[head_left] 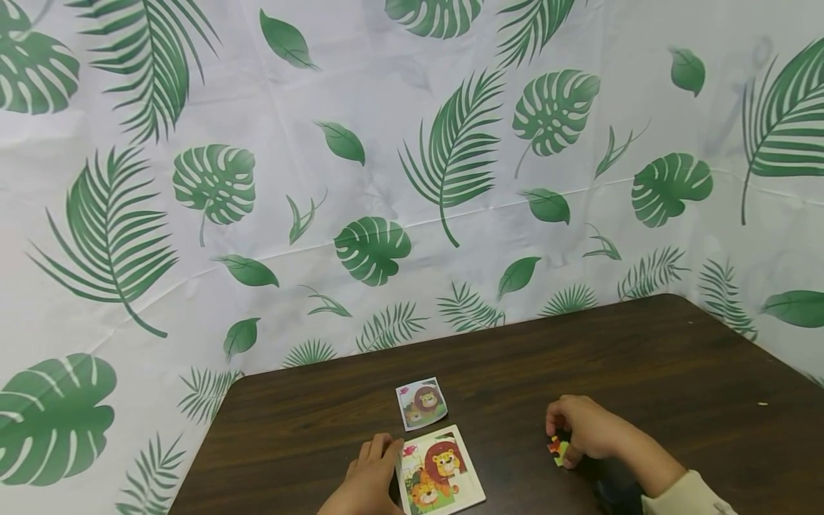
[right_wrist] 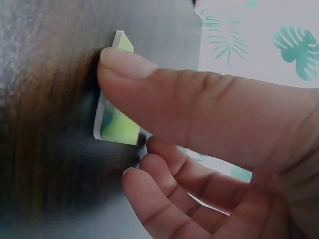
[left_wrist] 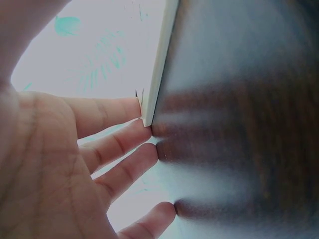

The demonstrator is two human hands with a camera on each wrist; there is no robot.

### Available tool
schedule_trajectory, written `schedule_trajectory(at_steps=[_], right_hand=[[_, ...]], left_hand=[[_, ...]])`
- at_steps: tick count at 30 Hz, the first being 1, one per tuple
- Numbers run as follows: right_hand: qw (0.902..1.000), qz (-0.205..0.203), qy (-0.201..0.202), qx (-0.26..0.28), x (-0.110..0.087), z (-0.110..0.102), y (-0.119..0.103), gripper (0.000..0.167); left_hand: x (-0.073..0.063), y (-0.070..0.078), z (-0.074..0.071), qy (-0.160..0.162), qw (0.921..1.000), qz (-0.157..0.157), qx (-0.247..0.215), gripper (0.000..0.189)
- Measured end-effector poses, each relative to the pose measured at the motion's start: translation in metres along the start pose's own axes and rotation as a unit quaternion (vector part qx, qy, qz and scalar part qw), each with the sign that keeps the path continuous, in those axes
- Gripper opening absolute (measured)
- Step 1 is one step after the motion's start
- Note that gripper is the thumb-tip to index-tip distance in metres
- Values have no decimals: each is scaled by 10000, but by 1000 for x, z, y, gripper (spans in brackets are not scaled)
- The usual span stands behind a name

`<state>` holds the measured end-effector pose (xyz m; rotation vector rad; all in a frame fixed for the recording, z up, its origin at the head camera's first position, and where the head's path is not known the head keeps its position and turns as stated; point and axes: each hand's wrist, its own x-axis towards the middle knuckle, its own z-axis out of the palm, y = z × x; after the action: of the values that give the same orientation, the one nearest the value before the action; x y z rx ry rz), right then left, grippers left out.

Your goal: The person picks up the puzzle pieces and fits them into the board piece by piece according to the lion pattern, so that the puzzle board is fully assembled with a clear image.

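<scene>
A square wooden jigsaw board (head_left: 473,490) lies on the table with a lion and a smaller big cat pictured on it. Bare wood shows at its lower right part. My left hand (head_left: 368,478) is at the board's left side; in the left wrist view, extended fingers (left_wrist: 124,133) touch the board's edge (left_wrist: 158,64) and the tabletop. Off to the right, my right hand (head_left: 589,429) pinches a red and yellow-green puzzle piece (head_left: 557,450) at the table. In the right wrist view the thumb lies across the piece (right_wrist: 119,128), covering its middle.
A small picture card (head_left: 421,404) with the same lion scene lies just beyond the board. A dark object (head_left: 614,486), partly hidden, is under the right forearm. The brown table (head_left: 309,422) meets a leaf-printed cloth (head_left: 386,179) at its far edge.
</scene>
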<state>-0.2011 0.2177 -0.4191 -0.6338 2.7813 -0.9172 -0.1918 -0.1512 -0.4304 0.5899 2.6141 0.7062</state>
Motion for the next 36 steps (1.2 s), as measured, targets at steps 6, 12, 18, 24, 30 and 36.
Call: schedule_trajectory(at_steps=[6,12,18,24,30,36], right_hand=[[9998,-39,-182,-87,2,-1,-1,45],[9986,254,-457,82,5,-3,-1,39],[9986,290,-394,197,5,-2,0,37],[9989,281,-136,349,5,0,-1,41],[9958,519,-226,725,6,0,0,42],[9942,492,-328,893,6,-1,1,41]], left_hand=[[0,-1,0,-18,10000,10,-44,98],[-1,-1,1,2,10000,18,16,99],[0,-1,1,-10,10000,-23,20,99],[0,-1,1,-25,10000,-46,-15,98],[0,-1,1,-7,10000,-40,32,99],[-1,0,0,-20,10000,6,-58,98]])
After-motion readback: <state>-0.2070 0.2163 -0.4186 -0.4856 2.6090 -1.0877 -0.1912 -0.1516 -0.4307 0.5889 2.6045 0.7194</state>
